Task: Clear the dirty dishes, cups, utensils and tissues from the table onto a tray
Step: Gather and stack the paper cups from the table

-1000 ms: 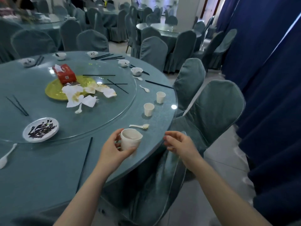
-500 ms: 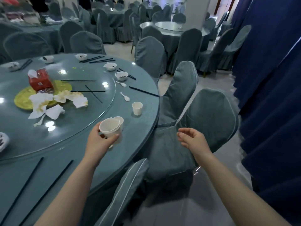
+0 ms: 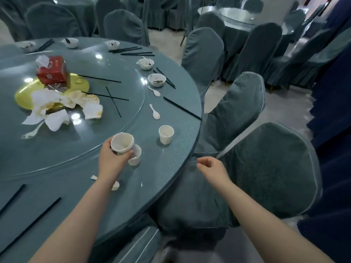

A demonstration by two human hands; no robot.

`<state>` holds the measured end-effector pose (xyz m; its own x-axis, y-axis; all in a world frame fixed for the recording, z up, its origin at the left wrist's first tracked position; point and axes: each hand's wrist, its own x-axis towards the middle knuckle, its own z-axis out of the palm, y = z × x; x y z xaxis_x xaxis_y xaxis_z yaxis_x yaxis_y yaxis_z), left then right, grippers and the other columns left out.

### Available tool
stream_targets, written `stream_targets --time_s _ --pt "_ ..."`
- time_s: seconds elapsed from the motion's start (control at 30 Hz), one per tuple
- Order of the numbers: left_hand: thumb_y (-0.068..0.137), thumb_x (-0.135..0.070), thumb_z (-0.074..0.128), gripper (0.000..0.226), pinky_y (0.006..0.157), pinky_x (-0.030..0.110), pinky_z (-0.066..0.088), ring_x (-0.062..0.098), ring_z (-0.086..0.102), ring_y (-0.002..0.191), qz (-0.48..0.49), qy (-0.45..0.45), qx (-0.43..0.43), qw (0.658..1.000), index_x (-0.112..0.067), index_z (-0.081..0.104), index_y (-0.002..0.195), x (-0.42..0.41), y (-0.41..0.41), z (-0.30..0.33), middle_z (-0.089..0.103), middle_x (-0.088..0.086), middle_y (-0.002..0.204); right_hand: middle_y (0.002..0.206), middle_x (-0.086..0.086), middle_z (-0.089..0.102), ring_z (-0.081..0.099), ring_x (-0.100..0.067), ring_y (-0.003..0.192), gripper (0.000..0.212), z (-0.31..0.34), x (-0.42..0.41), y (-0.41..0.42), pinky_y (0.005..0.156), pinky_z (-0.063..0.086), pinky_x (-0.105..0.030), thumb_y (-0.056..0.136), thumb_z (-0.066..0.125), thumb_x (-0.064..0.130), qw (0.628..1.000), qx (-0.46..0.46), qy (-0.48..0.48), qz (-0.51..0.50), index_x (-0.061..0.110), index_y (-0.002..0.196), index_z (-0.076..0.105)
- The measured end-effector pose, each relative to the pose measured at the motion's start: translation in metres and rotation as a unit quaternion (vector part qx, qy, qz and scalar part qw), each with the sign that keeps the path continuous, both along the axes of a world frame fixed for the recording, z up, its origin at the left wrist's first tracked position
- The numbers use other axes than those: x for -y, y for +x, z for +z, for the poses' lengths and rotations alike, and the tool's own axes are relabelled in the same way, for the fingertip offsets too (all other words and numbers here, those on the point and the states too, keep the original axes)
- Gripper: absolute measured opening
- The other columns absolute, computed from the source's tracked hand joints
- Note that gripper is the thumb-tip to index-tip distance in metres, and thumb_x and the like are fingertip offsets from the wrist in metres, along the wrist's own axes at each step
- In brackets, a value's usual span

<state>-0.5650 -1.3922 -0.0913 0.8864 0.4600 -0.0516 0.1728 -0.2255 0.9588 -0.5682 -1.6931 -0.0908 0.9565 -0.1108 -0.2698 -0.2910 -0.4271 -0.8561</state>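
My left hand (image 3: pixel 112 160) grips a white paper cup (image 3: pixel 122 143), tilted, just above and against a second white cup (image 3: pixel 135 157) standing on the round teal table (image 3: pixel 167 177). A third cup (image 3: pixel 166 134) stands further right. My right hand (image 3: pixel 212 168) hangs loosely curled off the table's edge, holding nothing. A white spoon (image 3: pixel 115 185) lies partly hidden under my left forearm. More spoons (image 3: pixel 155 112), dirty bowls (image 3: pixel 156 79) and black chopsticks (image 3: pixel 182 108) line the rim. Crumpled stained tissues (image 3: pixel 57 107) lie on the glass turntable.
A red tissue box (image 3: pixel 52 70) sits on a yellow plate (image 3: pixel 24 95) on the turntable. Covered chairs (image 3: pixel 266 168) crowd the table's right side. Black chopsticks (image 3: pixel 30 223) lie near the front edge. Dark blue curtains (image 3: pixel 334 92) hang at right. No tray is in view.
My left hand has carried the held cup down onto the second standing cup. The view has shifted along the table. My right hand has stayed off the table's edge.
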Motion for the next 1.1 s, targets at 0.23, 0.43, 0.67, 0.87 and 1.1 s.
stream_targets --time_s 0.23,0.43,0.67,0.87,1.1 --pt "0.064 -0.014 0.084 0.059 0.075 0.027 0.043 0.009 0.059 0.094 0.021 0.000 -0.066 0.998 -0.032 0.053 0.111 0.006 0.030 -0.046 0.062 -0.014 0.103 0.102 0.006 0.066 0.062 -0.009 0.095 0.019 -0.010 -0.015 0.079 0.083 0.047 -0.023 0.086 0.064 0.018 0.996 -0.016 -0.015 0.081 0.023 0.105 0.063" --pt "0.057 -0.015 0.085 0.071 0.093 0.042 0.048 0.023 0.061 0.105 -0.008 -0.016 -0.135 0.991 -0.018 0.053 0.121 0.024 0.042 -0.069 0.065 0.004 0.113 0.099 0.008 0.064 0.062 -0.008 0.089 0.028 -0.026 -0.017 0.135 0.092 0.050 -0.032 0.083 0.067 0.017 0.990 -0.027 -0.024 0.137 0.023 0.109 0.059" --pt "0.062 -0.019 0.083 0.056 0.090 0.036 0.048 0.019 0.062 0.103 0.064 0.025 -0.178 0.982 -0.027 0.059 0.112 0.053 0.033 -0.067 0.068 -0.004 0.106 0.140 0.001 0.044 0.046 -0.016 0.125 0.072 -0.047 -0.036 0.188 0.103 0.038 -0.031 0.077 0.075 0.024 0.963 0.004 -0.063 0.264 0.024 0.139 0.038" --pt "0.057 -0.024 0.083 0.059 0.072 0.018 0.044 -0.003 0.062 0.089 0.170 -0.001 -0.143 0.975 -0.033 0.056 0.108 0.059 0.003 -0.034 0.066 -0.018 0.098 0.152 -0.001 0.029 0.031 -0.019 0.137 0.092 -0.061 -0.077 0.223 0.109 0.027 -0.031 0.075 0.076 0.024 0.926 0.025 -0.093 0.365 0.019 0.149 0.022" --pt "0.065 -0.009 0.086 0.059 0.073 0.005 0.040 -0.008 0.057 0.096 0.226 0.053 -0.126 0.964 -0.036 0.055 0.107 0.043 -0.044 0.001 0.062 -0.021 0.103 0.136 -0.001 0.050 0.050 -0.018 0.121 0.068 -0.041 -0.131 0.196 0.097 0.035 -0.023 0.075 0.073 0.032 0.913 0.018 -0.010 0.407 0.019 0.136 0.046"
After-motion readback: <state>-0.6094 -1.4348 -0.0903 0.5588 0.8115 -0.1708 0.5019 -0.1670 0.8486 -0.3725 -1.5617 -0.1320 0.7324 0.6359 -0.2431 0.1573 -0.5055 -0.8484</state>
